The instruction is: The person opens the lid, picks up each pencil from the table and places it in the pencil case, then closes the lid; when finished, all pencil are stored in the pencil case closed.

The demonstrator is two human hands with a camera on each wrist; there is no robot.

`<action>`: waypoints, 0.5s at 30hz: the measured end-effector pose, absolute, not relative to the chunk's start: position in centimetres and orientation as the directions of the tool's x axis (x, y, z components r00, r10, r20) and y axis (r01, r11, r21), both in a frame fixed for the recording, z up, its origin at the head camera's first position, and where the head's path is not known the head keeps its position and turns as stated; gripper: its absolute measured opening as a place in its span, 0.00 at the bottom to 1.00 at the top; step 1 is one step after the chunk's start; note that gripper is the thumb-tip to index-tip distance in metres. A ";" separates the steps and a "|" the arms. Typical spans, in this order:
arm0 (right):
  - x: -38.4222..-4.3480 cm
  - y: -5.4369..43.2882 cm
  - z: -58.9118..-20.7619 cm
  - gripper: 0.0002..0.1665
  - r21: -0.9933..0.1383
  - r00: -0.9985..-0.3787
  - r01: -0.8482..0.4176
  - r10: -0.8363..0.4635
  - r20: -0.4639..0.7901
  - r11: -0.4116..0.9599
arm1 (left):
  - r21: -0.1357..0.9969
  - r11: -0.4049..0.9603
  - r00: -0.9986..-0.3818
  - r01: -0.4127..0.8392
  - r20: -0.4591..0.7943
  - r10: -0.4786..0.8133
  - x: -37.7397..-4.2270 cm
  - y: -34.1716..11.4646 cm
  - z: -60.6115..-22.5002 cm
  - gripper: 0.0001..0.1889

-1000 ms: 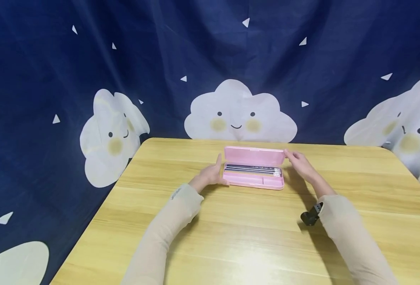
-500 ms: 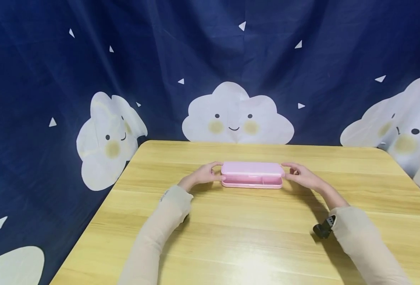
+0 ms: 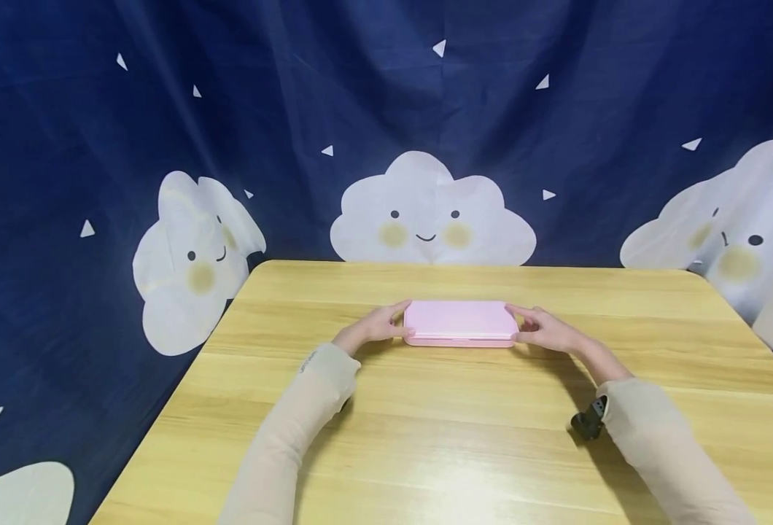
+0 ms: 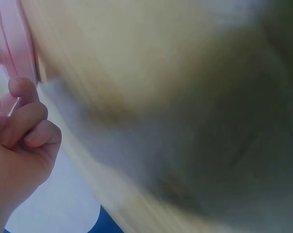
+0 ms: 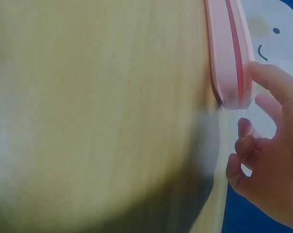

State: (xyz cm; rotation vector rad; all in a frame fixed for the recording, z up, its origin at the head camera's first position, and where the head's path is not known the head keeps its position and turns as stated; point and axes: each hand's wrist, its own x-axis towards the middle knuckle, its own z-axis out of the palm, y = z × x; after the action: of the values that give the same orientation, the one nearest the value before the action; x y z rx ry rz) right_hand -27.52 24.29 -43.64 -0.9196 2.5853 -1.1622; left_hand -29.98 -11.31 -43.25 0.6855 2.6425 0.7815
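Observation:
A pink plastic pencil case [image 3: 459,319] lies on the wooden table, its lid down over the base. A thin darker seam runs between lid and base in the right wrist view. My left hand [image 3: 380,324] holds the case's left end, thumb at the front corner and index finger at the back one. At the opposite end, my right hand [image 3: 547,330] grips the corners in the same way. Close up, the thumb of the right hand [image 5: 277,160] touches the lid's edge while its other fingers curl below the end. The pencils inside are hidden by the lid.
The light wooden table [image 3: 426,415] has rounded far corners. Behind it hangs a dark blue curtain [image 3: 281,87] printed with smiling clouds. A small black device [image 3: 588,420] sits at the right wrist, under the sleeve's cuff.
The upright lid has swung forward and down over the pencils, and the gap at its front has closed. Both hands have moved onto the case's two ends.

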 end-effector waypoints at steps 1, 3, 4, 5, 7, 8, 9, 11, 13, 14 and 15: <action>-27.5 24.3 -43.5 0.37 -0.724 -0.797 -0.465 -0.596 0.093 0.510 | 0.576 0.738 -0.842 0.352 -0.150 0.518 -30.0 -11.4 -43.2 0.39; -27.6 24.2 -43.3 0.37 -0.727 -0.792 -0.462 -0.605 0.080 0.508 | 0.583 0.738 -0.843 0.339 -0.160 0.514 -30.0 -11.4 -43.1 0.39; -27.7 24.1 -43.2 0.37 -0.727 -0.787 -0.464 -0.612 0.077 0.506 | 0.588 0.739 -0.844 0.329 -0.168 0.509 -30.1 -11.5 -43.0 0.40; -27.7 24.0 -43.1 0.37 -0.728 -0.782 -0.469 -0.619 0.078 0.500 | 0.594 0.741 -0.846 0.314 -0.179 0.502 -30.1 -11.5 -42.9 0.40; -27.9 23.9 -42.9 0.37 -0.720 -0.775 -0.480 -0.627 0.080 0.501 | 0.597 0.744 -0.852 0.299 -0.185 0.490 -30.3 -11.6 -42.8 0.40; -27.9 23.9 -42.8 0.36 -0.716 -0.772 -0.486 -0.630 0.084 0.500 | 0.597 0.747 -0.854 0.292 -0.189 0.485 -30.3 -11.6 -42.7 0.40; -27.9 23.9 -42.7 0.36 -0.716 -0.773 -0.485 -0.629 0.083 0.502 | 0.595 0.751 -0.857 0.287 -0.190 0.479 -30.4 -11.5 -42.6 0.40; -27.6 24.1 -42.8 0.36 -0.709 -0.780 -0.483 -0.620 0.083 0.513 | 0.587 0.756 -0.858 0.289 -0.192 0.476 -30.3 -11.2 -42.5 0.40; -27.2 24.5 -42.9 0.36 -0.703 -0.794 -0.470 -0.603 0.073 0.534 | 0.578 0.759 -0.850 0.300 -0.199 0.488 -30.1 -10.7 -42.5 0.41; -26.9 24.7 -43.0 0.36 -0.703 -0.802 -0.461 -0.594 0.068 0.542 | 0.574 0.756 -0.842 0.314 -0.199 0.501 -30.0 -10.5 -42.5 0.41; -26.6 24.9 -43.1 0.37 -0.696 -0.810 -0.452 -0.583 0.059 0.558 | 0.565 0.757 -0.835 0.328 -0.202 0.512 -29.8 -10.3 -42.6 0.41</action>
State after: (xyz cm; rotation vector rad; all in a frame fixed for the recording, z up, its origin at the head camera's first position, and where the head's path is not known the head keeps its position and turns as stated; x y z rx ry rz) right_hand -26.63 24.93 -43.10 -0.8761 2.6111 -1.0901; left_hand -29.84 -10.26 -42.59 0.6463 2.6095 0.7473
